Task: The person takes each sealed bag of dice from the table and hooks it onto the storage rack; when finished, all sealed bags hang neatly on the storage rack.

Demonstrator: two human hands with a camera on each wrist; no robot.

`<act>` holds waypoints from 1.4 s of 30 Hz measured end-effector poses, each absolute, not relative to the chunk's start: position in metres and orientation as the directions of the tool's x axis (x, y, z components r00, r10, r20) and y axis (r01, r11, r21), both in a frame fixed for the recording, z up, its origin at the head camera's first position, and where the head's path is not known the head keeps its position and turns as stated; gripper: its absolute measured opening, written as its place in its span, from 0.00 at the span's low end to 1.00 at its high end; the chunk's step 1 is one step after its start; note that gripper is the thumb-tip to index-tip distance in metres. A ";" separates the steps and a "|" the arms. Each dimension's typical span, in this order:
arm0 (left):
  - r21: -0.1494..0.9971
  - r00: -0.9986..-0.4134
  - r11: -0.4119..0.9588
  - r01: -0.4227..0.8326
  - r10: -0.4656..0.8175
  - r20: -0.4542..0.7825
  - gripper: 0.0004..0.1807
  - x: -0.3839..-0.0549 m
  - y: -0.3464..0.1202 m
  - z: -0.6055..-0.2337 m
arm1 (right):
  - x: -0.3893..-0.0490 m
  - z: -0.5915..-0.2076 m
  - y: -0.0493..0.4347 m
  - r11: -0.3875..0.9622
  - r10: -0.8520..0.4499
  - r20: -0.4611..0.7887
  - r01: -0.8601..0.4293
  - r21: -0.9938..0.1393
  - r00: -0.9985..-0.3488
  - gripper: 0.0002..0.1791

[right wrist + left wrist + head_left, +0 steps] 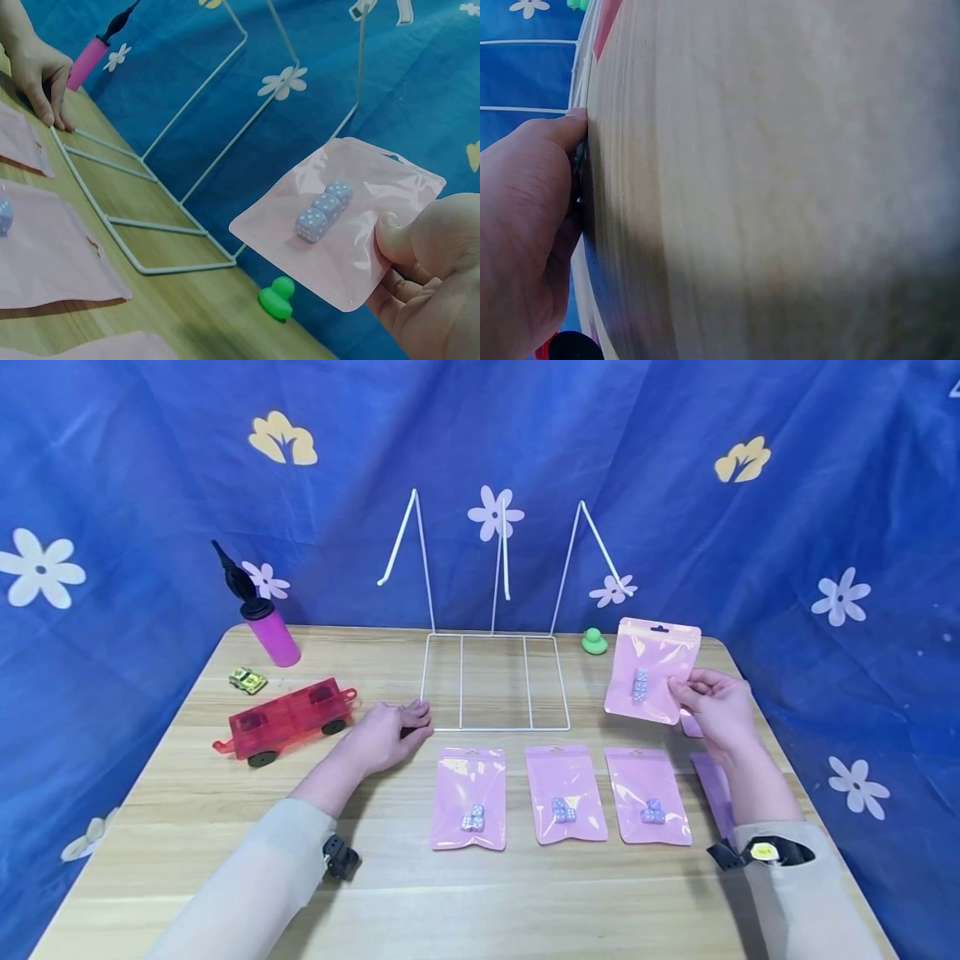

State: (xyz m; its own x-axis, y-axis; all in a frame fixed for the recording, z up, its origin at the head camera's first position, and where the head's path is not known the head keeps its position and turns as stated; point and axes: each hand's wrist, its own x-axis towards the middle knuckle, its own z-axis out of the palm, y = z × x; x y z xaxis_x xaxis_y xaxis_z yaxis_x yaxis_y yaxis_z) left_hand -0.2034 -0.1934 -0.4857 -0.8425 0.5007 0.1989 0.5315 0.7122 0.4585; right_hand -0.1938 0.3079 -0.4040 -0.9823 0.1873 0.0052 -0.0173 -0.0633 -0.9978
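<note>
My right hand (716, 706) pinches a pink zip pouch (637, 652) by its side edge, thumb in front. Lifted off the table, the pouch shows a row of pale blue dotted dice (326, 212) on its front. At the front left corner of a white wire display rack (495, 729), my left hand (386, 735) holds the base wire between thumb and fingers. Three angled hooks rise at the rack's back, with nothing hung on them. Between the forearms, pink pouches with dice lie flat: a left one (450, 785), a middle one (577, 768) and a right one (637, 777).
More pink pouches (712, 785) lie partly hidden under my right arm. A green rubber duck (594, 643) sits right of the rack. To the left are a red toy trailer (288, 718), a small yellow-green toy car (247, 680) and a magenta balloon pump (276, 639). Blue cloth hangs behind.
</note>
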 end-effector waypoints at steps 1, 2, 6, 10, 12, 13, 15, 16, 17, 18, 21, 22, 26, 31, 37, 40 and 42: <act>0.461 -0.845 0.713 0.527 0.498 0.196 0.20 -0.204 -0.194 -0.486 | -0.192 -0.402 0.308 -0.072 0.182 0.015 -0.028 -0.997 -0.983 0.09; 0.463 -0.847 0.715 0.524 0.496 0.194 0.20 -0.204 -0.194 -0.486 | -0.191 -0.400 0.308 -0.075 0.178 0.025 -0.039 -0.996 -0.984 0.09; 0.466 -0.853 0.722 0.512 0.491 0.177 0.21 -0.204 -0.194 -0.486 | -0.184 -0.390 0.307 -0.070 0.165 0.052 -0.064 -0.996 -0.985 0.07; 0.460 -0.854 0.727 0.510 0.490 0.173 0.21 -0.204 -0.194 -0.487 | -0.176 -0.380 0.306 -0.060 0.163 0.090 -0.101 -0.993 -0.982 0.07; 0.460 -0.856 0.728 0.508 0.488 0.173 0.21 -0.204 -0.194 -0.487 | -0.173 -0.376 0.304 -0.057 0.163 0.111 -0.121 -0.991 -0.980 0.06; 0.460 -0.856 0.728 0.507 0.486 0.174 0.21 -0.204 -0.194 -0.487 | -0.171 -0.374 0.304 -0.059 0.160 0.121 -0.132 -0.990 -0.980 0.06; 0.461 -0.857 0.729 0.507 0.484 0.176 0.21 -0.205 -0.193 -0.487 | -0.167 -0.370 0.302 -0.058 0.155 0.140 -0.151 -0.987 -0.978 0.06; 0.462 -0.857 0.728 0.507 0.484 0.177 0.21 -0.205 -0.193 -0.487 | -0.165 -0.368 0.301 -0.058 0.152 0.151 -0.162 -0.985 -0.977 0.06; 0.462 -0.857 0.728 0.506 0.484 0.177 0.21 -0.205 -0.193 -0.487 | -0.163 -0.366 0.300 -0.058 0.149 0.162 -0.172 -0.983 -0.975 0.06; 0.462 -0.857 0.728 0.507 0.484 0.177 0.21 -0.205 -0.193 -0.487 | -0.161 -0.364 0.299 -0.062 0.145 0.174 -0.184 -0.981 -0.974 0.06; 0.459 -0.854 0.727 0.511 0.487 0.180 0.21 -0.205 -0.193 -0.488 | -0.155 -0.358 0.296 -0.071 0.133 0.207 -0.218 -0.973 -0.969 0.05; 0.457 -0.854 0.727 0.513 0.488 0.182 0.21 -0.206 -0.193 -0.488 | -0.154 -0.357 0.294 -0.074 0.129 0.218 -0.228 -0.971 -0.967 0.05; 0.447 -0.849 0.726 0.523 0.493 0.192 0.20 -0.205 -0.194 -0.488 | -0.150 -0.350 0.290 -0.078 0.110 0.251 -0.260 -0.962 -0.962 0.04; 0.452 -0.847 0.721 0.525 0.493 0.198 0.20 -0.205 -0.194 -0.488 | -0.149 -0.343 0.285 -0.066 0.094 0.289 -0.295 -0.953 -0.953 0.03; 0.453 -0.848 0.722 0.524 0.490 0.201 0.20 -0.205 -0.194 -0.489 | -0.153 -0.336 0.277 -0.091 0.071 0.300 -0.306 -0.948 -0.951 0.04; 0.452 -0.847 0.721 0.526 0.490 0.204 0.20 -0.205 -0.194 -0.490 | -0.156 -0.333 0.274 -0.112 0.052 0.312 -0.316 -0.942 -0.949 0.04; 0.454 -0.848 0.720 0.525 0.490 0.204 0.20 -0.205 -0.194 -0.490 | -0.159 -0.332 0.272 -0.109 0.046 0.321 -0.324 -0.940 -0.946 0.04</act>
